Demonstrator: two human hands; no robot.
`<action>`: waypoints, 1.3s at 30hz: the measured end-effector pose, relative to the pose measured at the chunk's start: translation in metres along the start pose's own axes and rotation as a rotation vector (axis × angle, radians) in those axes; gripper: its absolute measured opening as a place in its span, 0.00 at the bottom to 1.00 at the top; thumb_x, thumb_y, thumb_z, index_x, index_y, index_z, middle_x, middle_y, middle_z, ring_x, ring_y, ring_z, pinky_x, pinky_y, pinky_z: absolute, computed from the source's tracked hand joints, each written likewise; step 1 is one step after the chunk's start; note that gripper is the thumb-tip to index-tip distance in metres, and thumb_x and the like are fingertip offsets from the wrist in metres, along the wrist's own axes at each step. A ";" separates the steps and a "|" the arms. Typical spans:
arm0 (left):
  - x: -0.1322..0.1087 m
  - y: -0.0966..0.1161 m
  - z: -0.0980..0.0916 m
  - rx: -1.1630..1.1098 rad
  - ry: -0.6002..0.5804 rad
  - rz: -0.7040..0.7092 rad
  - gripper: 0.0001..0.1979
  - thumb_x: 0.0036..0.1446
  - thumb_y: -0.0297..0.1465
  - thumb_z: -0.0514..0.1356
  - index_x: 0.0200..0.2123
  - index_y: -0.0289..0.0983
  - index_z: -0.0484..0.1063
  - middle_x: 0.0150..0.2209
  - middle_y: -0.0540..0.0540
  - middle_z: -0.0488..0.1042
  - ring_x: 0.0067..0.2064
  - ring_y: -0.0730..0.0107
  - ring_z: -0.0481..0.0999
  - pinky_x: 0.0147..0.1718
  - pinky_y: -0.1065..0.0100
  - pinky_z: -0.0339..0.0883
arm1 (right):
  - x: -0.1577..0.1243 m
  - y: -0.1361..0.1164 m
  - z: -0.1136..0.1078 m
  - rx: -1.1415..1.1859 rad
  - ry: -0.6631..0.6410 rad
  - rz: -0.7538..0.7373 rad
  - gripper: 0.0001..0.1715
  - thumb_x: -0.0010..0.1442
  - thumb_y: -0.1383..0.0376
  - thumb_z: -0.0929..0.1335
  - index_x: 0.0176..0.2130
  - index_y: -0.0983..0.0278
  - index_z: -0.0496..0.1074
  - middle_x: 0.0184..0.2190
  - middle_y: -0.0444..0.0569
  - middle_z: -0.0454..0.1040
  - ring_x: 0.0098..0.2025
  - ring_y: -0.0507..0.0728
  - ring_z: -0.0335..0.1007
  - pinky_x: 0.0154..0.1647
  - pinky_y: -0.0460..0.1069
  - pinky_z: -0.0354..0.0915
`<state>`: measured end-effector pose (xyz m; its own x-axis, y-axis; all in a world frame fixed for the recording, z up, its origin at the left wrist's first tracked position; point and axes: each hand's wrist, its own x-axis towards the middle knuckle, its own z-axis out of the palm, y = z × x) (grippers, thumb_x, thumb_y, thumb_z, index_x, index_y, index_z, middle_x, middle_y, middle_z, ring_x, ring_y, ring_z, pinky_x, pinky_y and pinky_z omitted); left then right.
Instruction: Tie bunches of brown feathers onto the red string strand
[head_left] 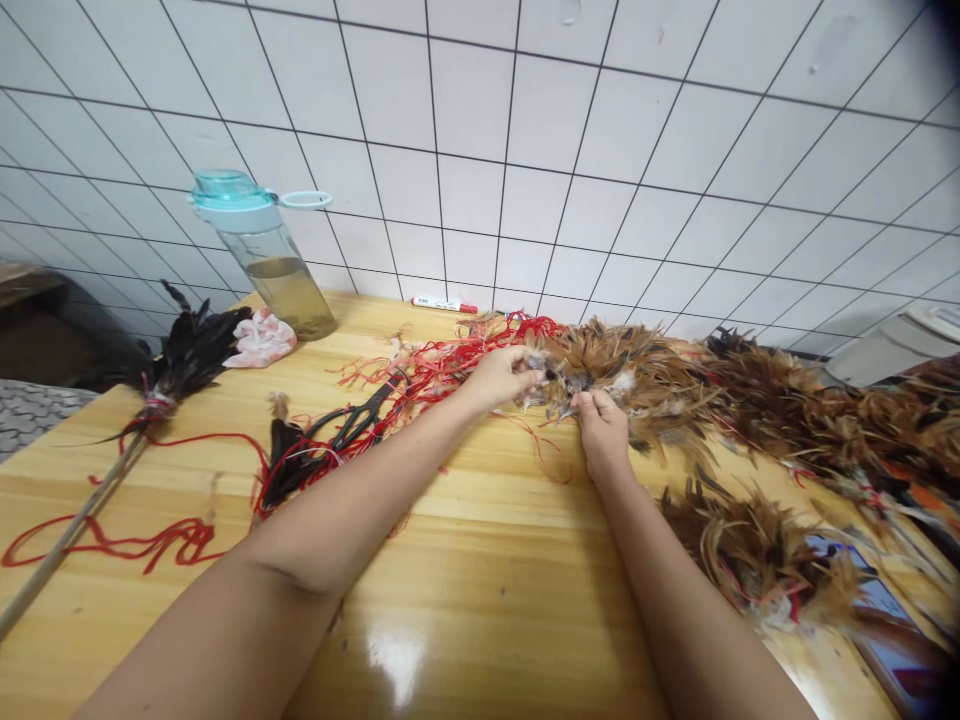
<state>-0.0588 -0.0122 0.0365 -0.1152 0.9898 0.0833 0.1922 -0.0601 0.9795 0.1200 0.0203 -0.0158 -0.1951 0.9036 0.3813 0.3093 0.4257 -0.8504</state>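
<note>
Brown feathers (652, 365) lie in a loose heap toward the wall on the tabletop (465, 570); at its left end, the left hand (501, 378) and the right hand (604, 432) each pinch some between thumb and fingers. For good work, I would keep this grip light, near the downy ends, so the plumes stay unbent. Red strings (457, 352) lie beside the left hand and could tangle; black scissors (366, 414) rest among them.
</note>
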 end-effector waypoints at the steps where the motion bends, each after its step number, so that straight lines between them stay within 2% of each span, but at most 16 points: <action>1: 0.000 -0.001 0.002 -0.080 -0.060 -0.029 0.10 0.49 0.28 0.63 0.37 0.32 0.71 0.24 0.51 0.70 0.24 0.77 0.69 0.24 0.75 0.60 | 0.000 -0.001 0.000 -0.007 0.019 0.002 0.17 0.59 0.55 0.60 0.25 0.62 0.66 0.23 0.44 0.66 0.31 0.54 0.61 0.34 0.48 0.58; 4: -0.003 -0.001 0.007 -0.172 -0.170 -0.073 0.11 0.47 0.28 0.65 0.35 0.31 0.71 0.22 0.51 0.70 0.23 0.79 0.69 0.23 0.76 0.61 | -0.001 -0.004 0.000 -0.041 0.039 -0.008 0.17 0.59 0.57 0.61 0.25 0.62 0.68 0.25 0.45 0.68 0.32 0.54 0.63 0.37 0.49 0.58; 10: -0.006 -0.002 0.009 -0.190 -0.224 -0.094 0.11 0.47 0.31 0.66 0.30 0.29 0.72 0.21 0.49 0.71 0.23 0.80 0.69 0.22 0.77 0.60 | -0.003 -0.012 0.001 -0.158 0.007 -0.063 0.16 0.58 0.59 0.60 0.23 0.61 0.68 0.23 0.46 0.67 0.31 0.55 0.63 0.36 0.49 0.58; 15: -0.006 -0.005 0.008 -0.281 -0.302 -0.124 0.13 0.45 0.32 0.67 0.30 0.29 0.70 0.25 0.47 0.73 0.25 0.79 0.71 0.23 0.77 0.62 | -0.003 -0.014 0.003 -0.190 0.008 -0.090 0.16 0.57 0.59 0.60 0.22 0.60 0.67 0.22 0.47 0.67 0.30 0.56 0.62 0.36 0.50 0.58; 19: -0.007 -0.006 0.010 -0.294 -0.323 -0.146 0.12 0.45 0.30 0.68 0.31 0.30 0.70 0.24 0.48 0.72 0.23 0.79 0.71 0.23 0.77 0.63 | -0.003 -0.013 0.006 -0.212 -0.027 -0.121 0.17 0.57 0.59 0.60 0.21 0.61 0.65 0.22 0.46 0.65 0.28 0.55 0.61 0.33 0.49 0.57; 22: -0.007 -0.006 0.011 -0.262 -0.296 -0.129 0.11 0.45 0.28 0.67 0.30 0.30 0.70 0.22 0.49 0.72 0.23 0.80 0.70 0.22 0.77 0.62 | -0.003 -0.011 0.007 -0.197 -0.088 -0.147 0.17 0.57 0.59 0.60 0.20 0.61 0.64 0.21 0.46 0.64 0.28 0.55 0.60 0.32 0.49 0.57; 27: -0.006 -0.006 0.012 -0.248 -0.249 -0.078 0.07 0.46 0.27 0.65 0.28 0.29 0.70 0.22 0.49 0.72 0.22 0.81 0.67 0.21 0.78 0.58 | -0.001 -0.009 0.008 -0.111 -0.156 -0.108 0.17 0.57 0.57 0.61 0.22 0.62 0.69 0.23 0.47 0.68 0.30 0.55 0.63 0.34 0.50 0.59; 31: -0.005 -0.007 0.015 -0.200 -0.222 -0.030 0.05 0.46 0.25 0.63 0.28 0.31 0.69 0.21 0.50 0.71 0.23 0.79 0.68 0.24 0.76 0.61 | 0.001 -0.009 0.007 -0.056 -0.189 -0.086 0.17 0.55 0.57 0.63 0.22 0.61 0.72 0.24 0.48 0.71 0.30 0.56 0.65 0.36 0.51 0.61; 36: -0.001 -0.013 0.017 -0.027 -0.092 0.069 0.05 0.44 0.25 0.63 0.24 0.32 0.67 0.20 0.54 0.66 0.23 0.79 0.65 0.24 0.75 0.57 | 0.001 -0.008 0.008 -0.007 -0.211 -0.052 0.15 0.54 0.57 0.64 0.23 0.61 0.74 0.25 0.48 0.73 0.31 0.56 0.67 0.38 0.52 0.63; 39: -0.001 -0.015 0.017 -0.028 -0.109 0.099 0.05 0.44 0.25 0.62 0.26 0.31 0.68 0.21 0.54 0.66 0.25 0.79 0.65 0.26 0.75 0.57 | 0.001 -0.004 0.009 0.004 -0.218 -0.015 0.15 0.53 0.56 0.65 0.23 0.62 0.74 0.25 0.48 0.74 0.31 0.57 0.68 0.38 0.53 0.63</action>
<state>-0.0454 -0.0099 0.0186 0.0097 0.9869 0.1608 0.1702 -0.1601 0.9723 0.1105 0.0187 -0.0151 -0.3961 0.8653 0.3071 0.3015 0.4385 -0.8466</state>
